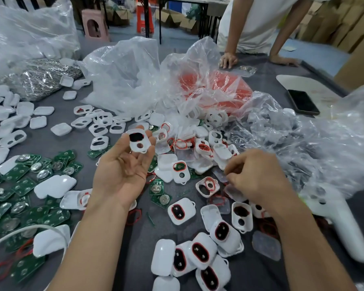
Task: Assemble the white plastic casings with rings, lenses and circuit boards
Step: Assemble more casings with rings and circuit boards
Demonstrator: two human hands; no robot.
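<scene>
My left hand point(122, 164) is palm up above the table and holds a white casing point(139, 140) at its fingertips, between thumb and fingers. The casing shows one large and one small opening. My right hand point(259, 175) is knuckles up to the right, fingers curled down over clear lenses point(221, 175) lying among casings; whether it pinches one is hidden. Green circuit boards point(21, 185) lie in a heap at the left. Red rings point(133, 216) are scattered on the cloth. Casings fitted with red rings point(202, 253) lie in a group near me.
Clear plastic bags point(124, 76) and a bag of red rings point(216, 89) fill the middle of the grey table point(57, 103). Another person's hands point(228, 59) rest on the far edge. A phone point(303, 101) lies at the right. A white controller point(340, 223) lies by my right forearm.
</scene>
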